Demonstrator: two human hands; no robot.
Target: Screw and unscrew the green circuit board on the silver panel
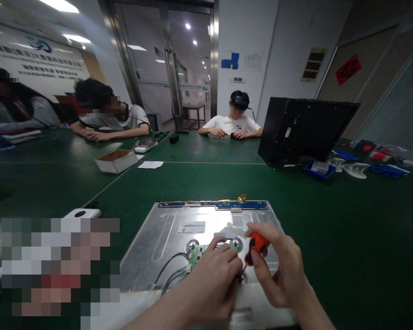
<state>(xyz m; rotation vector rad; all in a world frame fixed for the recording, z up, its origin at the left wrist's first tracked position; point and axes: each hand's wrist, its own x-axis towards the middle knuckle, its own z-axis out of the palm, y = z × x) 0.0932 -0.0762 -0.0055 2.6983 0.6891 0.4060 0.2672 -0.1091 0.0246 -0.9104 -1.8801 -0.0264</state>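
A flat metal panel, like the back of a display [141, 256], lies in front of me. My right hand [285, 261] grips a stubby orange and black screwdriver [257, 245], its shaft tilted down to the left. My left hand [220, 275] is curled over the right part of a small green circuit board [197, 253], close to the screwdriver's shaft. The screwdriver's tip and what the left fingers hold are hidden. Black cables [168, 266] run from the board's left side. A blue circuit strip [196, 205] lines the panel's far edge.
At the right back stands a large black monitor-like case [306, 133], with a blue tray [319, 170] beside it. An open cardboard box [116, 161] and a white paper [150, 164] are at the left. Several people sit around the green table [347, 238].
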